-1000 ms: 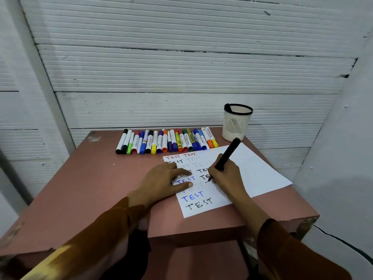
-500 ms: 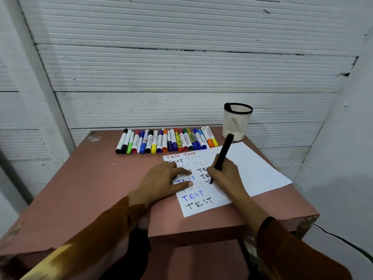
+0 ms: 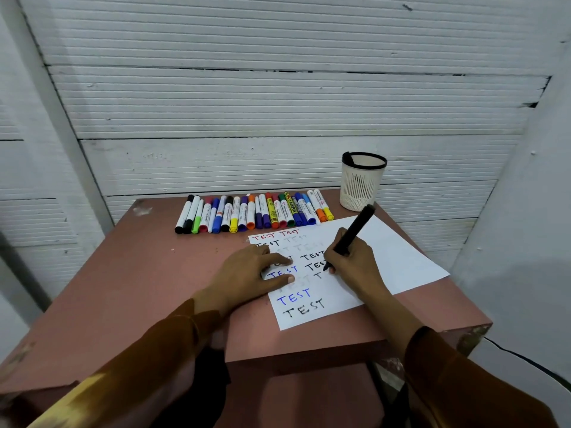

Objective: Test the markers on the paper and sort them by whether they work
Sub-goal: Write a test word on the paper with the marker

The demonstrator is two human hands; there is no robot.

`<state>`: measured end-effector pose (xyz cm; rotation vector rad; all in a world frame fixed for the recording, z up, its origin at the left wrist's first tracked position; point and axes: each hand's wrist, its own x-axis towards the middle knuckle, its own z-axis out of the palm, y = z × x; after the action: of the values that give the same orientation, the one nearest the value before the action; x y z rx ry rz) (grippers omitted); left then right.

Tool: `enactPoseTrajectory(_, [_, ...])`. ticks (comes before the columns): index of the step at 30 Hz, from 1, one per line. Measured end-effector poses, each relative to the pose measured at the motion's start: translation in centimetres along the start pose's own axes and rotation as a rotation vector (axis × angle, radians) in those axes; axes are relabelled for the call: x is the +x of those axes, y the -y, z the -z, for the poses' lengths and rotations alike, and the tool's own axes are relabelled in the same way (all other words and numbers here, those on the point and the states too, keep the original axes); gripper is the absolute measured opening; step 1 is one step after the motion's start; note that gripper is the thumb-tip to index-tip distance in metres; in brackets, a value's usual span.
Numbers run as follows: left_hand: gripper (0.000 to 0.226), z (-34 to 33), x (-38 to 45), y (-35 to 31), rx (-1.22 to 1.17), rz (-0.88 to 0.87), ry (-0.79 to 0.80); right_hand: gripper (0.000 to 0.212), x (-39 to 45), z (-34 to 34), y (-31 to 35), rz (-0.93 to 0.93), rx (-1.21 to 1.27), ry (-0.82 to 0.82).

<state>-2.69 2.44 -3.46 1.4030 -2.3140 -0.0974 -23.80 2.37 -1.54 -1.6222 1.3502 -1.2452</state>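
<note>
A white sheet of paper (image 3: pixel 398 257) lies on the pink table (image 3: pixel 129 273), covered on its left half with "TEST" written in red, black, blue and faint ink. My right hand (image 3: pixel 355 264) grips a black marker (image 3: pixel 352 233) with its tip down on the paper beside a black "TEST". My left hand (image 3: pixel 250 273) rests flat on the paper's left edge, fingers spread over the writing. A row of several capped markers (image 3: pixel 253 213) in many colours lies side by side behind the paper.
A white mesh pen cup (image 3: pixel 361 180) with a black rim stands at the table's back right corner; something dark shows inside it. White ribbed wall panels close in behind and to the right. The table's front edge is just below the paper.
The black marker has shifted slightly on the paper and now leans more to the right, and a new faint stroke shows in the line below. My left hand has stayed in place.
</note>
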Motion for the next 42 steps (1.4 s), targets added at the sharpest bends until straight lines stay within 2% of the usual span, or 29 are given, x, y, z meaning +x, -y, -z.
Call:
enactPoseTrajectory(14, [0.086, -0.02, -0.02, -0.03, 0.004, -0.018, -0.023, 0.026, -0.19, -0.26, -0.14, 0.016, -0.072, 0.022])
enactPoseTrajectory(22, [0.087, 0.03, -0.07, -0.1, 0.004, -0.017, -0.031, 0.024, 0.1, -0.21, -0.22, 0.013, -0.095, -0.032])
enactPoseTrajectory(32, [0.081, 0.14, -0.02, -0.22, 0.021, -0.008, -0.017, 0.026, -0.08, -0.15, -0.06, 0.007, -0.072, 0.025])
enactPoseTrajectory(35, [0.087, 0.12, -0.04, -0.23, 0.013, -0.014, -0.024, 0.026, -0.09, -0.08, -0.01, -0.003, -0.064, 0.034])
enactPoseTrajectory(42, [0.089, 0.01, -0.01, -0.15, -0.004, -0.018, -0.026, 0.021, 0.09, -0.12, -0.32, 0.005, -0.095, -0.053])
